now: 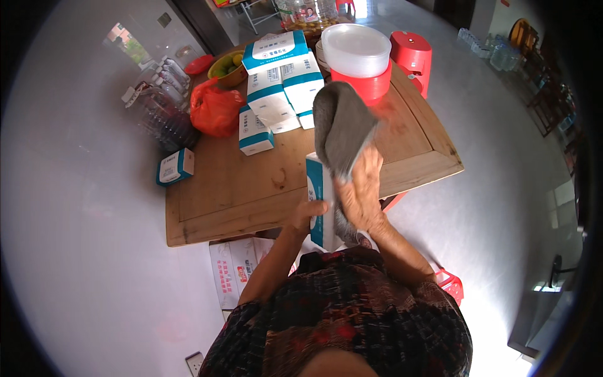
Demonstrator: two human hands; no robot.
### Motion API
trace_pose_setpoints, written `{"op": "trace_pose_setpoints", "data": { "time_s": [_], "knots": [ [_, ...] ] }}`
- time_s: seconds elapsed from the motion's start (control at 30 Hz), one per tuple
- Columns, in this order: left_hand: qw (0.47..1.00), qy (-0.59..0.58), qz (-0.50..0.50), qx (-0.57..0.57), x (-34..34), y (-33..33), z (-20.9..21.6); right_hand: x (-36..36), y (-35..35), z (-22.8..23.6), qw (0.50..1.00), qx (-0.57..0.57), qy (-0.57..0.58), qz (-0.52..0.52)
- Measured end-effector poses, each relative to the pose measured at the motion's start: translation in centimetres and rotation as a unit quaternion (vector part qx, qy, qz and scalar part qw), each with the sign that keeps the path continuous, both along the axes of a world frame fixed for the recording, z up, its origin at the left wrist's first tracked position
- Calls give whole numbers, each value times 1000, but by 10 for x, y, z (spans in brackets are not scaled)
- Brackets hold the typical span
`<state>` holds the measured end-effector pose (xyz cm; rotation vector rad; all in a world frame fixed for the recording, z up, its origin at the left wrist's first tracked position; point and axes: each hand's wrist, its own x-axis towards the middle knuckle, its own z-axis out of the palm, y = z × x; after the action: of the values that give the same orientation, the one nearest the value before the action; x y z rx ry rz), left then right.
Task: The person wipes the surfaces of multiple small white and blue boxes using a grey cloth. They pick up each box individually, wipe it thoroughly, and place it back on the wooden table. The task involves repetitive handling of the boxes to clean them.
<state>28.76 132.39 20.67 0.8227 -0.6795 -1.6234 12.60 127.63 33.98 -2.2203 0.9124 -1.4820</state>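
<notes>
In front of my body my left hand (306, 215) grips a white and teal tissue pack (318, 231), held upright with the thumb across its face. My right hand (363, 196) is closed on a grey cloth (339, 119) and presses it along the pack's right side. The cloth's upper part stands up above the hand, slightly blurred. Several similar tissue packs (276, 51) are piled at the far middle of the wooden table (226, 195). Another pack (173, 168) lies apart at the table's left edge.
Left of the pile sit a red plastic bag (213, 110) and a yellow bowl (218, 70) of green fruit. Clear plastic tubs (356, 50) on red ones stand to its right, by a red container (411, 56). Bottles (169, 81) line the left wall. A cardboard box (235, 264) is below the table.
</notes>
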Motion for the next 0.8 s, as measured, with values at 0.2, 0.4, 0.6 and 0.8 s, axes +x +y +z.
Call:
{"op": "trace_pose_setpoints", "data": {
  "time_s": [0.2, 0.4, 0.6, 0.8],
  "knots": [
    [983, -128, -23, -127, -18, 10, 91, -24, -35, 17, 960, 193, -56, 194],
    [947, -241, -34, -211, -22, 4, 100, -33, -39, 14, 861, 417, -139, 257],
    [925, -303, -7, -227, -15, -1, 97, -40, -22, 8, 960, 59, -27, 274],
    [840, -498, -88, -197, -9, 13, 94, -43, -19, 21, 947, 1, 109, 302]
  ]
}}
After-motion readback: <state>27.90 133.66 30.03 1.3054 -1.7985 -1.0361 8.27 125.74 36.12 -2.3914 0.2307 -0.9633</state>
